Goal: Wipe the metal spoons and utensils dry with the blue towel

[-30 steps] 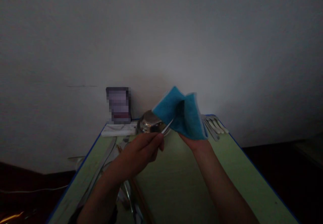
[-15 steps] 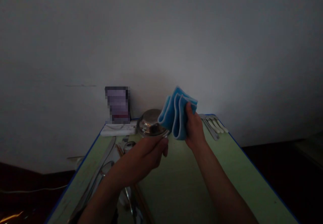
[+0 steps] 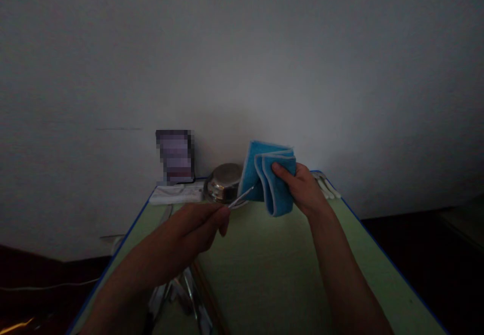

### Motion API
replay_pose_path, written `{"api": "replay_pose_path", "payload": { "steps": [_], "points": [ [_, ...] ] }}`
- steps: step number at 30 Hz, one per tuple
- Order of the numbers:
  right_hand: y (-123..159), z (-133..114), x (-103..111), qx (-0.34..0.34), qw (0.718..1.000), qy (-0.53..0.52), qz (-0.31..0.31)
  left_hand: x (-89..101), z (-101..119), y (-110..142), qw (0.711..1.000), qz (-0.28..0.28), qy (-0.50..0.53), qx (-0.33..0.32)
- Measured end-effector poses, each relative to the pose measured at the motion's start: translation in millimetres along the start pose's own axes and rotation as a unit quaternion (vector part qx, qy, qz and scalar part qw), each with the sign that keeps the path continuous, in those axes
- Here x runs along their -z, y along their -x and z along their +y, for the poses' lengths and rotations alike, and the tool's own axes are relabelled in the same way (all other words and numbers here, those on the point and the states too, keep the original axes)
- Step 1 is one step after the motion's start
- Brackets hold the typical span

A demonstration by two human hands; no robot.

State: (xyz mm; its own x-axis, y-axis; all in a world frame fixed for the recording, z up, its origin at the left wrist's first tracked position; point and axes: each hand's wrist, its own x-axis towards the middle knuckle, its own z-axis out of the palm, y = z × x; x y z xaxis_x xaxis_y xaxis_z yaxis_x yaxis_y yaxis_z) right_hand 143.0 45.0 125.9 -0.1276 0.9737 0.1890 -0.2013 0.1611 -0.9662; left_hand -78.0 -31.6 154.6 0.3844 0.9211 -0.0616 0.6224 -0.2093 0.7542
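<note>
My left hand (image 3: 200, 226) is closed around a slim metal utensil (image 3: 241, 197) that points up and to the right. Its far end lies against or just in front of a folded blue cloth (image 3: 282, 189) with pale edging; whether it is a spoon, fork or knife handle I cannot tell. My right hand (image 3: 308, 191) grips the cloth, thumb on the near side and fingers behind. Beyond the utensil, an upturned steel bowl (image 3: 223, 184) sits at the back of the green table (image 3: 264, 274).
Beneath my left forearm lie metal utensils (image 3: 192, 294) and wooden chopsticks (image 3: 207, 294). Pale-handled cutlery (image 3: 328, 188) rests at the back right corner. A blurred-out upright screen (image 3: 176, 156) stands behind a white strip (image 3: 176, 194) at the back left, against the wall.
My left hand has drawn back to the left, so the utensil now shows beyond its fingers. My right hand has moved right and slightly down, and the cloth's folds have turned.
</note>
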Motion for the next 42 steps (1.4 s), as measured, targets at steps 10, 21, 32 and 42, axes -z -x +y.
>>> {"api": "replay_pose_path", "payload": {
  "steps": [10,21,32,42],
  "points": [
    [2.8,-1.3,-11.7,0.013,1.000,-0.002,-0.011,-6.9,5.4,-6.8,0.999,0.013,-0.024,-0.019],
    [-6.2,10.9,-10.5,0.054,0.992,0.052,0.104,-10.0,10.0,-4.0,0.995,0.006,-0.100,-0.005],
    [-2.4,-7.3,-2.5,0.096,0.961,0.197,0.170,23.1,3.7,7.4,0.997,-0.026,-0.064,-0.038],
    [21.7,-57.0,16.6,0.041,0.905,0.399,-0.139,36.8,10.1,9.6,0.971,0.229,-0.065,-0.026]
  ]
}}
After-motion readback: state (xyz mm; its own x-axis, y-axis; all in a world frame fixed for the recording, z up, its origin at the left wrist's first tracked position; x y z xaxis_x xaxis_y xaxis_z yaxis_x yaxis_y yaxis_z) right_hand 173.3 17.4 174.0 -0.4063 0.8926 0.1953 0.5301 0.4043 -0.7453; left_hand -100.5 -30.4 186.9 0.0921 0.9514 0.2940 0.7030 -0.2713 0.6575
